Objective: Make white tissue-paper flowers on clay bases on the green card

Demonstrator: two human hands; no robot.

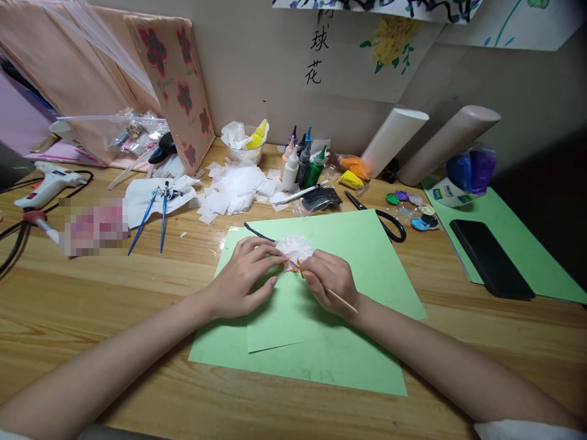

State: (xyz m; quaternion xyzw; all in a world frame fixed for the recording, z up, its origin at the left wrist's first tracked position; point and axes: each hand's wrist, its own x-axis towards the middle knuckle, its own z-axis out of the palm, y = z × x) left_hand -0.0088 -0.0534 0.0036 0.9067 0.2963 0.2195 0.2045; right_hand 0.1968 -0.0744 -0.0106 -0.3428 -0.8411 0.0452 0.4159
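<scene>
A white ruffled paper flower (294, 245) with orange at its near edge lies on green paper (367, 263). My left hand (247, 275) rests flat on the sheet, fingers stretched out, fingertips at the flower's left and near edge. Closed around a thin wooden stick (342, 299), my right hand (331, 281) is just right of the flower. The stick's tip points at the orange part; whether it touches is too small to tell. A dark thin strip (259, 232) runs out to the upper left of the flower. Under my hands lies a smaller green sheet (275, 333).
Behind are torn white paper pieces (238, 186), paint bottles (302, 165), a bowl (245, 143) and black scissors (389, 223). To the left lie blue-handled brushes (164, 226) and a glue gun (48, 186). A black phone (490, 260) rests on green paper at right.
</scene>
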